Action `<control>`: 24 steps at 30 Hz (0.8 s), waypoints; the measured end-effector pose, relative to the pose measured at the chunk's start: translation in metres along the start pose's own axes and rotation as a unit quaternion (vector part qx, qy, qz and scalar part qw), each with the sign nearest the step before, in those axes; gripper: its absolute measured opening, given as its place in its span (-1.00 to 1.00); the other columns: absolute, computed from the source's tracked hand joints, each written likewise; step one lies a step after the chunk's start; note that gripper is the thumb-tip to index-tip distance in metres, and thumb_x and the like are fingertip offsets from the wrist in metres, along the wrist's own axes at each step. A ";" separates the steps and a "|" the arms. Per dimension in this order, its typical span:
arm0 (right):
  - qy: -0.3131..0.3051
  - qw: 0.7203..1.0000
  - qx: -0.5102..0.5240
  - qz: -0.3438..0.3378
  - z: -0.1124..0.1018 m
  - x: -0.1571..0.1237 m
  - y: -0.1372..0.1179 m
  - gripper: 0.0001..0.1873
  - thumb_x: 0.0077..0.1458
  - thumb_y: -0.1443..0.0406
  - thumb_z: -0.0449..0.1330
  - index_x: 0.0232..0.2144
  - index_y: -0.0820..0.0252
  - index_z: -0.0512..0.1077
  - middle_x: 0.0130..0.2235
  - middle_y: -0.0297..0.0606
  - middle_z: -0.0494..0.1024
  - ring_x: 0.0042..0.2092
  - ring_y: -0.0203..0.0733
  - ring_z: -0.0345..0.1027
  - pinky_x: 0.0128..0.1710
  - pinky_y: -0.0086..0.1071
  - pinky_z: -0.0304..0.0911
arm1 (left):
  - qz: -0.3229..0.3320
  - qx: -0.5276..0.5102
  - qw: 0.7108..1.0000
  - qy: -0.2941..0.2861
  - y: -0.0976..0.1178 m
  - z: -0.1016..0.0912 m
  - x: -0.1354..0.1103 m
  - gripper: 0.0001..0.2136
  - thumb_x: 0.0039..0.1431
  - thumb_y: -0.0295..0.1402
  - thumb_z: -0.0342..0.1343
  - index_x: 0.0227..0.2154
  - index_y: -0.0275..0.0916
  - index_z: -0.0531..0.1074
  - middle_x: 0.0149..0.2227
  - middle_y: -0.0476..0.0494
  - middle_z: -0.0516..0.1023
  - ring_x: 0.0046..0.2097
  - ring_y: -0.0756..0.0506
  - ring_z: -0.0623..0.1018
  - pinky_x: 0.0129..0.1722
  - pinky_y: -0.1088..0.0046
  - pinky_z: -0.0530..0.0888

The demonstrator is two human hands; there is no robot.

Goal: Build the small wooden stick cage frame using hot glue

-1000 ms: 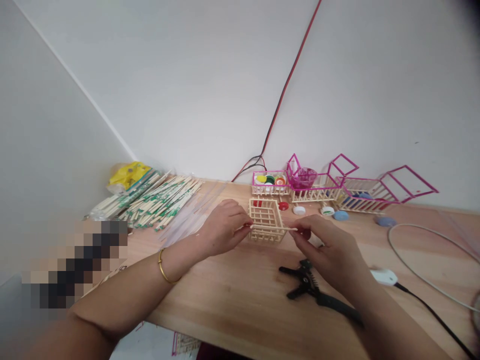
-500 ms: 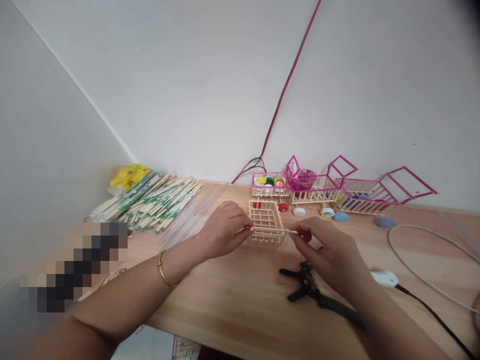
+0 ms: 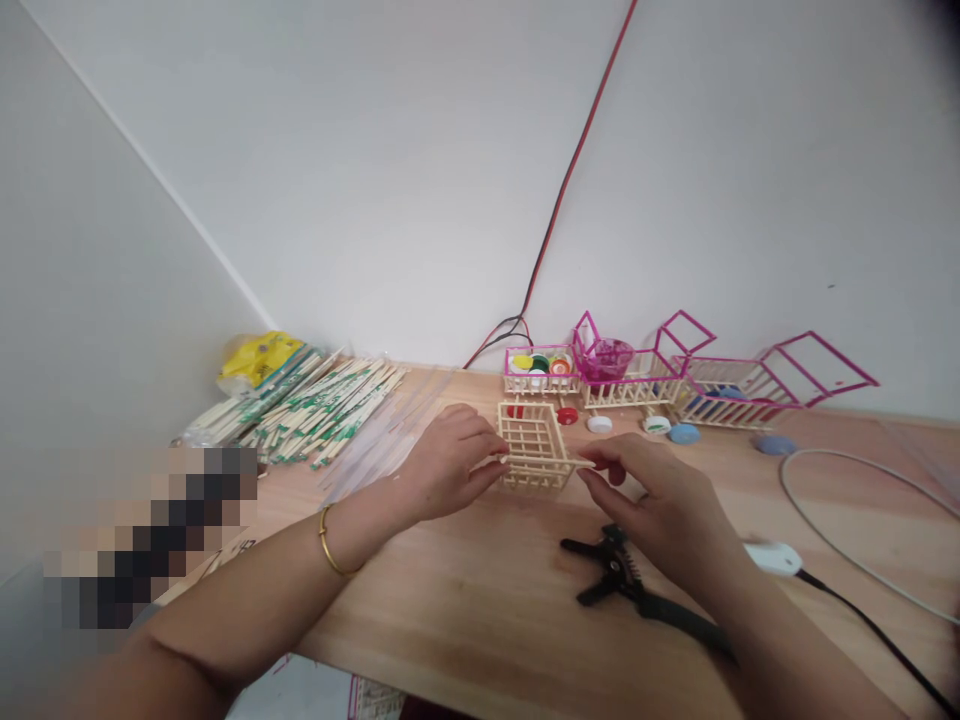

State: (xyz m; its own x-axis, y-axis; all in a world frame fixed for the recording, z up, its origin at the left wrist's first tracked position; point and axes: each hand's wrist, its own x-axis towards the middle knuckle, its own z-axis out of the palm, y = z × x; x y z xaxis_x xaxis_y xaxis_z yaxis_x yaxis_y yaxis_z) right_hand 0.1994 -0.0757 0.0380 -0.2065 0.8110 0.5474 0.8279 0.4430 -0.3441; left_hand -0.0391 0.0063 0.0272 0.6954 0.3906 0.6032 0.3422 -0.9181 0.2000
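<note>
A small open box of pale wooden sticks (image 3: 534, 443) stands on the wooden table (image 3: 480, 590). A thin wooden stick (image 3: 541, 462) lies along its near top edge. My left hand (image 3: 448, 460) pinches the stick's left end at the box's left corner. My right hand (image 3: 660, 505) pinches the right end, just right of the box. Both hands have fingers pressed together on the stick. A gold bangle sits on my left wrist.
Black pliers (image 3: 637, 590) lie under my right wrist. A heap of wrapped chopsticks (image 3: 315, 408) and a yellow bag (image 3: 259, 357) lie at the left. Pink-trimmed stick baskets (image 3: 679, 378) with bottle caps (image 3: 540, 363) line the wall. A white cable (image 3: 847, 540) runs at the right.
Both hands and the stick have sunk slightly onto the box's near top edge. Nothing else has moved.
</note>
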 end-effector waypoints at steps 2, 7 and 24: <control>-0.001 1.000 -0.001 0.001 0.001 0.000 0.000 -0.86 0.11 0.31 0.13 -0.24 0.13 0.43 -0.40 -0.35 0.49 -0.39 -0.25 0.35 -0.34 -0.33 0.23 | 0.000 -0.001 1.000 0.000 0.000 0.000 0.000 -0.86 0.20 -0.31 0.05 -0.33 -0.26 0.44 -0.36 -0.13 0.53 -0.28 -0.07 0.45 -0.15 0.30 0.34; -0.018 1.000 -0.002 0.014 0.001 0.001 0.000 -0.85 0.12 0.29 0.11 -0.23 0.14 0.41 -0.39 -0.31 0.49 -0.38 -0.22 0.36 -0.32 -0.31 0.23 | 0.001 0.002 1.000 0.004 0.001 -0.001 0.000 -0.87 0.20 -0.32 0.06 -0.33 -0.27 0.44 -0.36 -0.13 0.54 -0.29 -0.06 0.45 -0.15 0.30 0.34; -0.078 0.989 0.007 0.124 0.009 -0.005 0.010 -0.66 0.06 0.19 0.17 -0.10 0.15 0.35 -0.37 -0.29 0.50 -0.31 -0.13 0.41 -0.32 -0.27 0.28 | -0.008 0.006 1.000 -0.004 0.000 0.000 0.001 -0.86 0.22 -0.34 0.02 -0.33 -0.26 0.44 -0.37 -0.14 0.55 -0.27 -0.07 0.46 -0.13 0.29 0.34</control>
State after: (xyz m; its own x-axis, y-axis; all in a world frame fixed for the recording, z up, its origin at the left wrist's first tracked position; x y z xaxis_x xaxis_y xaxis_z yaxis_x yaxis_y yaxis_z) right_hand 0.2037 -0.0724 0.0249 -0.0781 0.9439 0.3207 0.8557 0.2285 -0.4643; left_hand -0.0387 0.0061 0.0281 0.6949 0.4058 0.5937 0.3602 -0.9110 0.2010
